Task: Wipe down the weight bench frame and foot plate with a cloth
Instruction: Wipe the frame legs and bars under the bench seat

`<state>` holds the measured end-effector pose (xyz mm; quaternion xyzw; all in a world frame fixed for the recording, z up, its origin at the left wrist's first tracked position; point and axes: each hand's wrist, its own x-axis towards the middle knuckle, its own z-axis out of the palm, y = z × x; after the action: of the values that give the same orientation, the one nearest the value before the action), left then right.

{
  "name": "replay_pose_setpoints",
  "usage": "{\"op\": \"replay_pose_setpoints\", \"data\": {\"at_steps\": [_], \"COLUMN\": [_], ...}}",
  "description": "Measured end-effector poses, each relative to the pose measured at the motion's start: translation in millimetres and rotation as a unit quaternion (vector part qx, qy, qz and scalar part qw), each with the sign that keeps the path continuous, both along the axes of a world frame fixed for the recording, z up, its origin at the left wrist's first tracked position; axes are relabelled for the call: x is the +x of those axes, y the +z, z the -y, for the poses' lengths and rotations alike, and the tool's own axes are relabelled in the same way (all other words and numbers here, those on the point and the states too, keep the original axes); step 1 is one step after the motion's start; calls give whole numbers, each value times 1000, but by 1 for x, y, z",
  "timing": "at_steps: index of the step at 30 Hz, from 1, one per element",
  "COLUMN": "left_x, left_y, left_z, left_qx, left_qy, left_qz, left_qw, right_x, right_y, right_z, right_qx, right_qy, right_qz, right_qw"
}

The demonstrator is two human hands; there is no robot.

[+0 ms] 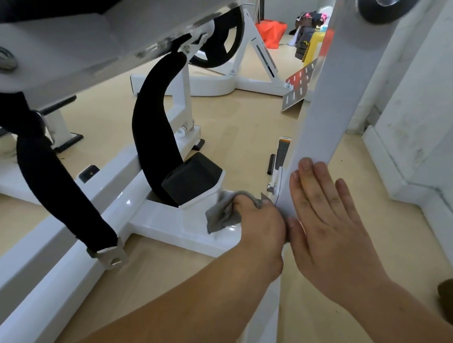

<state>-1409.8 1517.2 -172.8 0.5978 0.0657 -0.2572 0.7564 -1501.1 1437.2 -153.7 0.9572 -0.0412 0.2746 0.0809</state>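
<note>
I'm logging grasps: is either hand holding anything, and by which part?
The left hand grips the grey cloth by its bunched right end, the rest hanging loose. The right hand holds nothing; it lies flat on the white upright.

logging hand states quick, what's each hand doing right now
Left hand: closed, gripping the grey cloth at the foot of the white upright.
Right hand: open, fingers straight, flat against the upright.

Orange bag (271,32), yellow stool (315,46), wooden floor (373,208), white wall (447,85)
</note>
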Motion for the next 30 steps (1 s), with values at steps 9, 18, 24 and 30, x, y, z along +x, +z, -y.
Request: {"op": "replay_pose_setpoints", "data": {"at_steps": [9, 18, 24, 30], "left_x": [-64, -73, -30, -57], "left_y": [-60, -97, -114, -123], "left_z": [-87, -87, -79, -132], "left_qx": [271, 403, 395, 310], "left_qy": [-289, -458, -457, -476], "left_qz": [358, 480, 549, 546], "left_qw": [845, 630, 578, 616], "right_x": [-47, -65, -69, -68], "right_y": [-35, -79, -83, -94], "right_z": [-2, 6, 6, -1], "right_qx": [111, 444, 524, 569], "right_qy": [-2, -102, -143, -154], "right_qz": [-60, -273, -267, -217], "right_qw": [992, 847, 797, 778]}}
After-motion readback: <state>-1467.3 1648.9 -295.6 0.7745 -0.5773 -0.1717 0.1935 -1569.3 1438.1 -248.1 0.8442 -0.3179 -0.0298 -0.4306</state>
